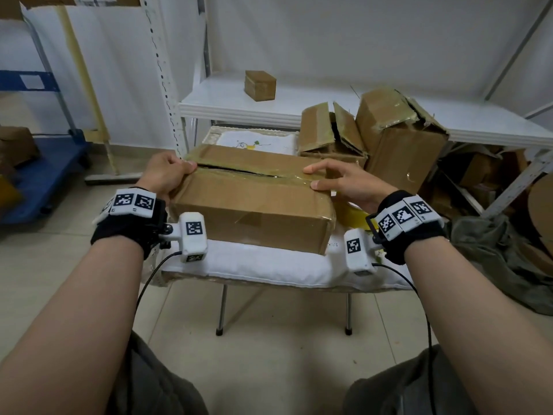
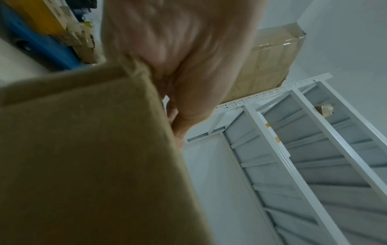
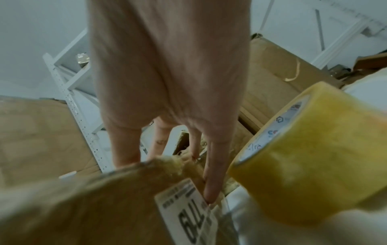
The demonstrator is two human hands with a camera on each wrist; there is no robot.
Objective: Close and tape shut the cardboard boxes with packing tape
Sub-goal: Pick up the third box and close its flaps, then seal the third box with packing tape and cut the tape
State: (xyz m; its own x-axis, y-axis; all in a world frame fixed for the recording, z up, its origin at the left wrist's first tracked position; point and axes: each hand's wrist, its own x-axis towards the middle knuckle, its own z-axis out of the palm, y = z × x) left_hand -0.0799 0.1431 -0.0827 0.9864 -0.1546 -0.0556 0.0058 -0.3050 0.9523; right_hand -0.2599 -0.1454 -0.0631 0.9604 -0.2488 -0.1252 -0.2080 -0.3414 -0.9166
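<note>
A long cardboard box (image 1: 254, 202) lies on a white-padded folding table (image 1: 254, 269). Its top flaps are down, with a dark gap along the taped middle seam (image 1: 239, 170). My left hand (image 1: 166, 173) grips the box's left end, thumb on top and fingers curled over the edge; the left wrist view shows that hand (image 2: 178, 58) against the box (image 2: 83, 149). My right hand (image 1: 350, 181) presses with straight, spread fingers on the flaps at the right end. A yellow tape roll (image 1: 350, 217) sits on the table beneath it, close beside the hand (image 3: 167, 66) in the right wrist view (image 3: 314, 157).
Two worn boxes with raised flaps (image 1: 329, 133) (image 1: 401, 139) stand behind the table on the right. A small closed box (image 1: 259, 85) sits on the white shelf (image 1: 299, 113). A blue cart (image 1: 45, 175) is at the left, and more cardboard and a grey cloth (image 1: 493, 250) at the right.
</note>
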